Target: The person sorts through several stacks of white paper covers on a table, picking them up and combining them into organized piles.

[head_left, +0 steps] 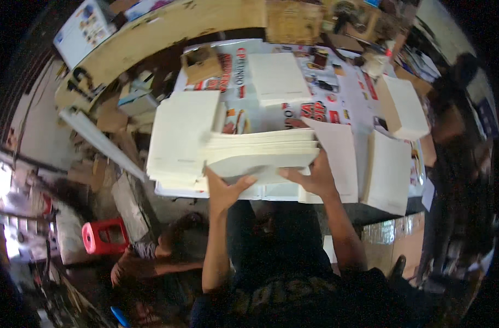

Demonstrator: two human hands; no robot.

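Observation:
Between my two hands is a thick bundle of cream paper sheets (263,147), its layered edges facing up and slightly fanned. My left hand (226,188) grips its left end, thumb across the near face. At the right end my right hand (317,175) holds it the same way, thumb pointing inward; the fingers of both are mostly hidden behind the paper. A tall stack of cream sheets (184,128) lies just left of the bundle. Close to my right hand is a lower paper stack (339,158), partly covered by that hand.
More paper stacks lie on the print-covered table (233,60): a back stack (279,76), a right stack (388,172) and a far-right stack (405,106). A small open cardboard box (201,64) sits back left. A red stool (105,236) and another person's arm (170,266) are lower left.

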